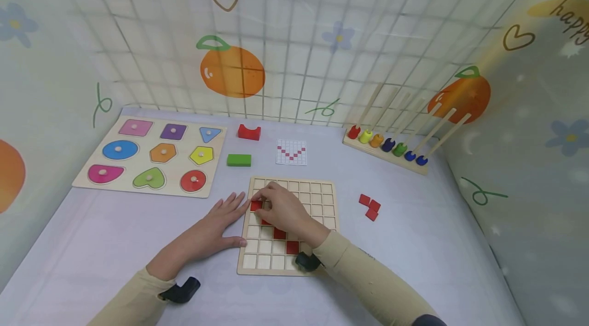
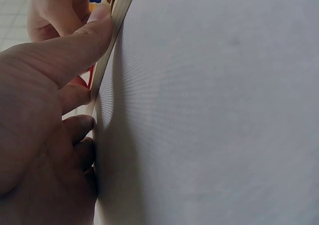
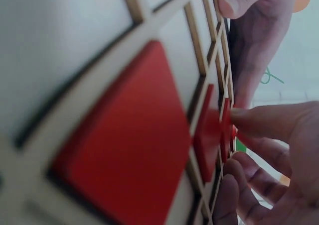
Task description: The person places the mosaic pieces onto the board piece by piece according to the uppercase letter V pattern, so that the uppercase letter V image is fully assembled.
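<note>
A wooden grid board (image 1: 332, 213) lies on the table, with red square tiles in several of its cells along a diagonal. My right hand (image 1: 287, 211) reaches over the upper left of the board, thumb and index finger bent at the red tile (image 1: 256, 206) there. In the right wrist view, a nearer red tile (image 3: 134, 140) sits in its cell, and the thumb touches one farther along. My left hand (image 1: 216, 226) rests along the board's left edge, fingers spread; its thumb (image 2: 79, 48) presses the rim. Part of the diagonal is hidden under the right hand.
Three loose red tiles (image 1: 371, 208) lie right of the board. Behind it are a pattern card (image 1: 291, 152), a green block (image 1: 239, 160) and a red notched block (image 1: 249, 132). A shape puzzle (image 1: 172, 189) lies left; a peg stand with colored beads (image 1: 386, 153) stands back right.
</note>
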Demonstrator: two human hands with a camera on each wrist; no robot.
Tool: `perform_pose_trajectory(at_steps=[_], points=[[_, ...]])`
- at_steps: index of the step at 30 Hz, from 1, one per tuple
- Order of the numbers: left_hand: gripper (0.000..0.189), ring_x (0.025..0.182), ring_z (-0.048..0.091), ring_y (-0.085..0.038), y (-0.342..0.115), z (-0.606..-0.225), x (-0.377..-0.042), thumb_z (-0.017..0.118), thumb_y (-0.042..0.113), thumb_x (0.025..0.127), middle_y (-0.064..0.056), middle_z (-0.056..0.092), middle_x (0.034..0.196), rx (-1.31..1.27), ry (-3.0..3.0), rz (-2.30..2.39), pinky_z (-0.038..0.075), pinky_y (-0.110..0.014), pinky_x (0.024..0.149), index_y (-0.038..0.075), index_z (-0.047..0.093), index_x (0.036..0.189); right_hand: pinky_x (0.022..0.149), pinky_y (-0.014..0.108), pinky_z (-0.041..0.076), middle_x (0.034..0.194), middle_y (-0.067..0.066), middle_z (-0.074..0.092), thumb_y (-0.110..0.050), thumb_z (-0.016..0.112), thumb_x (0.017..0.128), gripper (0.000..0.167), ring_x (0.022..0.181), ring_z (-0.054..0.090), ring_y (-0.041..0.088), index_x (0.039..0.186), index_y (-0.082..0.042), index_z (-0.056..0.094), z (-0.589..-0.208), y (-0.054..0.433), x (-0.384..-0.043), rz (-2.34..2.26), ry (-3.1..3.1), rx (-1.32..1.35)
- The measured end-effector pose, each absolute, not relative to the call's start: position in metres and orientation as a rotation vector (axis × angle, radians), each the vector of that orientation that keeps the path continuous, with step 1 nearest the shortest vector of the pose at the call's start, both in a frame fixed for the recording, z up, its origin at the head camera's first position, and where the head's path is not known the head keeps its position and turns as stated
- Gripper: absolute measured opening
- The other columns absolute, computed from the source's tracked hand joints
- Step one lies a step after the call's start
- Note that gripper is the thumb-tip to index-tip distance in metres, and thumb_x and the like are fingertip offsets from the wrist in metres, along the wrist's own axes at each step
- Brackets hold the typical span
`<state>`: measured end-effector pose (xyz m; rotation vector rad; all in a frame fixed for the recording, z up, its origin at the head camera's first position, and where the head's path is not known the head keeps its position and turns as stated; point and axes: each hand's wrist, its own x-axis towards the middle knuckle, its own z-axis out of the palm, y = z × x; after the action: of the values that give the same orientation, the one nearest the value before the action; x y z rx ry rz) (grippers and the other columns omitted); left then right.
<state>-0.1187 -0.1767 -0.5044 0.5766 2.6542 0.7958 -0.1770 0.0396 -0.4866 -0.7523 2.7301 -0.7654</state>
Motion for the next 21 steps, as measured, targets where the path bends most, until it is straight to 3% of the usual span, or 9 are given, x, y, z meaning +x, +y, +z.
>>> perform_pose_trajectory(at_steps=[9, 21], points=[[0.095, 0.157, 0.008, -0.032, -0.175, -0.503, -0.118, 0.08, 0.046, 0.085, -0.007, 0.019, 0.17, 0.586, 2.659, 0.802, 0.011, -0.056, 0.125, 0.016, 0.032, 0.161, 0.069, 0.021, 0.05, 0.099, -0.009, 0.058, -0.019, 0.072, 0.093, 0.026, 0.083, 0.055, 0.008, 0.119, -0.021, 0.073, -0.484, 0.049, -0.175, -0.913, 2.668, -0.678], [0.095, 0.156, 0.009, -0.033, -0.175, -0.502, -0.117, 0.08, 0.045, 0.084, -0.009, 0.019, 0.169, 0.588, 2.676, 0.798, 0.012, -0.056, 0.125, 0.015, 0.032, 0.161, 0.074, 0.023, 0.054, 0.105, -0.004, 0.062, -0.021, 0.07, 0.096, 0.025, 0.09, 0.06, 0.012, 0.121, -0.02, 0.072, -0.474, 0.064, -0.168, -0.996, 2.626, -0.648]])
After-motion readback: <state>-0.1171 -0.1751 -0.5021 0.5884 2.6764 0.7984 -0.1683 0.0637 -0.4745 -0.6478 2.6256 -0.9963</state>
